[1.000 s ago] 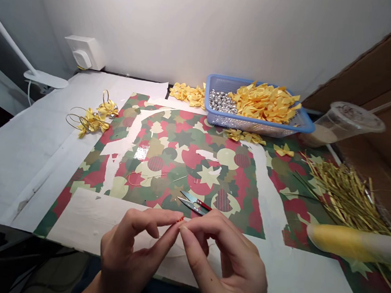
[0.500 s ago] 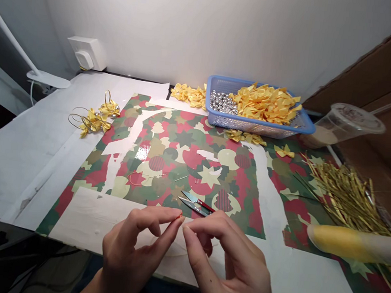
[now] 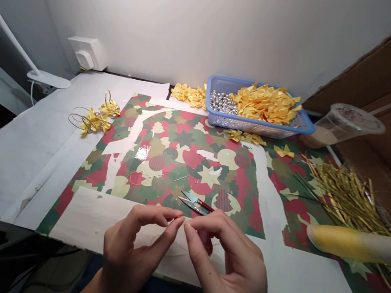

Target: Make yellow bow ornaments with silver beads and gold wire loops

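Observation:
Just above the front edge of the table, my left hand (image 3: 138, 247) is closed in a pinch, thumb against forefinger. A tiny red piece (image 3: 178, 217) shows at its fingertips. Close beside it, my right hand (image 3: 230, 262) pinches with thumb and forefinger; whatever it holds is too small to make out. The two sets of fingertips almost meet. A faint pale thread (image 3: 179, 255) curves below them. Right behind my right hand lies a pair of thread snips (image 3: 194, 203), blades pointing left. Beyond, a thin cord (image 3: 139, 178) lies curled on the patterned paper (image 3: 182, 138).
A blue basket (image 3: 260, 125) holds yellow ribbon bows (image 3: 266, 102) and silver beads (image 3: 223, 103). Gold loops with bows (image 3: 95, 122) lie at left. On the right are a plastic cup (image 3: 341, 124), a bundle of gold-green strands (image 3: 347, 195) and a yellow-and-white rod (image 3: 353, 244).
My fingertips have shifted slightly, and a bit more of the red piece shows at my left fingertips. The things on the table have stayed put.

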### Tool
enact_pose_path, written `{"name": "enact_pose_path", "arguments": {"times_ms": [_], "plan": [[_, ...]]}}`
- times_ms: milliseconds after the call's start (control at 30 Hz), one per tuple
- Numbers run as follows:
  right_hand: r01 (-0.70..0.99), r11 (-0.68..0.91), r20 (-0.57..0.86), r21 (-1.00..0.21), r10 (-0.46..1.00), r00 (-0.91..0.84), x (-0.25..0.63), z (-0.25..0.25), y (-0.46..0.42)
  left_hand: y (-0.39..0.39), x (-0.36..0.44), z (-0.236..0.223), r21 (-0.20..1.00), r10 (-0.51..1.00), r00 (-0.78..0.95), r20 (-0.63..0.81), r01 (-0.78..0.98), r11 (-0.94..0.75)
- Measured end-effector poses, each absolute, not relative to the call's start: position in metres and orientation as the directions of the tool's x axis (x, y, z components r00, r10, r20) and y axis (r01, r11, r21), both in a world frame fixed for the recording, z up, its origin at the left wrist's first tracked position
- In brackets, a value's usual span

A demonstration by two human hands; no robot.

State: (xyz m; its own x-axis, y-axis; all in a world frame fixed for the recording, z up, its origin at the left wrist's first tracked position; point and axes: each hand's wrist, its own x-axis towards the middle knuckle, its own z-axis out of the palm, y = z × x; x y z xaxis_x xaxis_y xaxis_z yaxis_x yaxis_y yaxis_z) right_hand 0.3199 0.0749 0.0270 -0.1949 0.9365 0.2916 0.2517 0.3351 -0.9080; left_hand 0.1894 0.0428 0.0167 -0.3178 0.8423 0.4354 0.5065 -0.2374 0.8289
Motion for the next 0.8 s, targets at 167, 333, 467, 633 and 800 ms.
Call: {"name": "enact_pose_path", "arguments": {"times_ms": [167, 333, 467, 633, 800], "plan": [[0.239, 0.312, 0.271, -0.919, 0.943, -0.191, 0.32, 0.027, 0.075, 0.045, 0.189, 0.016, 0.868, 0.861, -0.31, 0.404, 0.426, -0.254], [0.223, 0.3, 0.267, -0.928, 0.949, -0.167, 0.321, 0.025, 0.076, 0.048, 0.189, 0.019, 0.946, 0.907, -0.331, 0.259, 0.278, -0.168], [0.221, 0.288, 0.255, -0.932, 0.953, -0.165, 0.323, 0.022, 0.076, 0.05, 0.189, 0.025, 1.0, 0.95, -0.311, 0.024, 0.011, -0.021], [0.186, 0.253, 0.223, -0.949, 0.96, -0.171, 0.324, 0.018, 0.076, 0.051, 0.184, 0.027, 0.938, 0.967, -0.144, -0.212, -0.306, 0.16], [0.151, 0.226, 0.203, -0.962, 0.967, -0.153, 0.325, 0.015, 0.077, 0.053, 0.182, 0.028, 0.844, 0.95, 0.015, -0.31, -0.457, 0.283]]}}
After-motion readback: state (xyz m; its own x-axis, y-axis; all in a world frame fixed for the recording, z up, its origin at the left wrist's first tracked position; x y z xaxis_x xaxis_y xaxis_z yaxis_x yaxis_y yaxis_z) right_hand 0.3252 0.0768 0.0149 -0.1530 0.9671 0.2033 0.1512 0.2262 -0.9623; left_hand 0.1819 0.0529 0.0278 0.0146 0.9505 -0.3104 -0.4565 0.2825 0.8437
